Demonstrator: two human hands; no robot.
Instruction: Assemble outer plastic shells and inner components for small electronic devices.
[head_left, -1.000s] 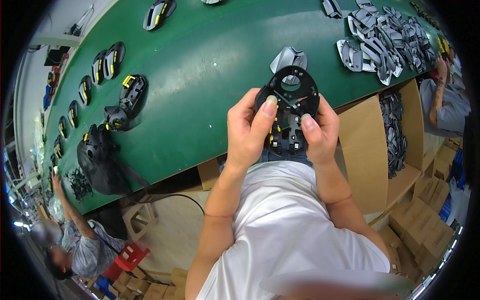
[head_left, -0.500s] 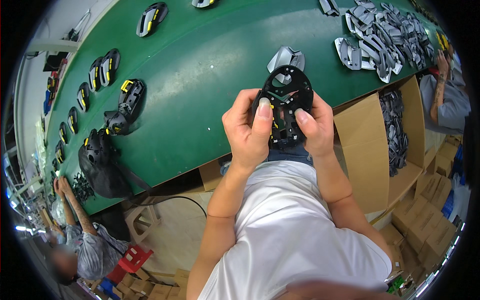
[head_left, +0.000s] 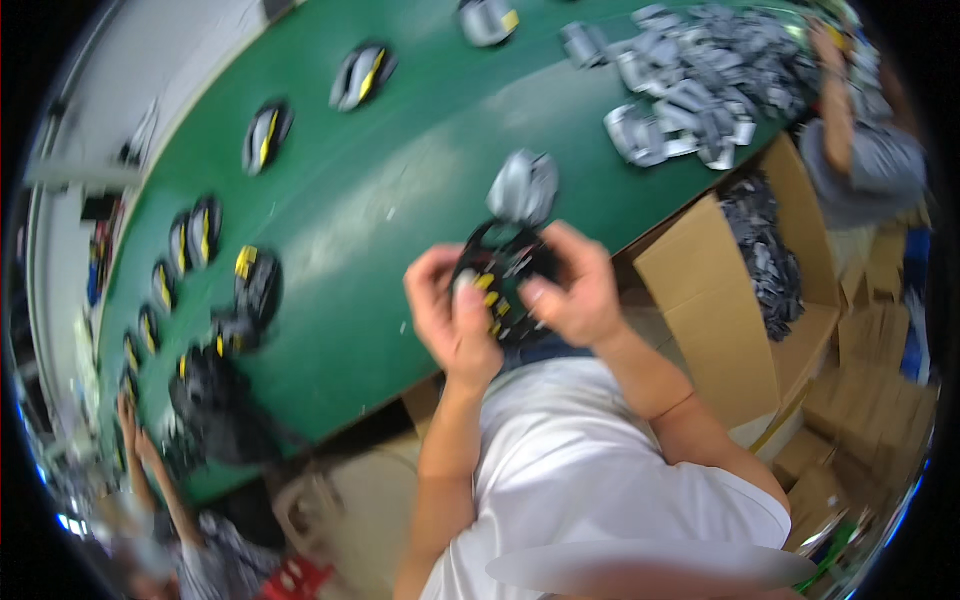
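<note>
Both forearms raised from below, wrists bent inward. Left hand [head_left: 455, 320] and right hand [head_left: 570, 290] pinching a black part with yellow tabs [head_left: 500, 275] between them, over green table's [head_left: 400, 180] near edge. Beyond, a grey shell [head_left: 523, 187].

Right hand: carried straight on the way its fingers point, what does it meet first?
The right hand points left, so probably the black part it already grips, then the left hand. Motion blur leaves depth unclear.
</note>
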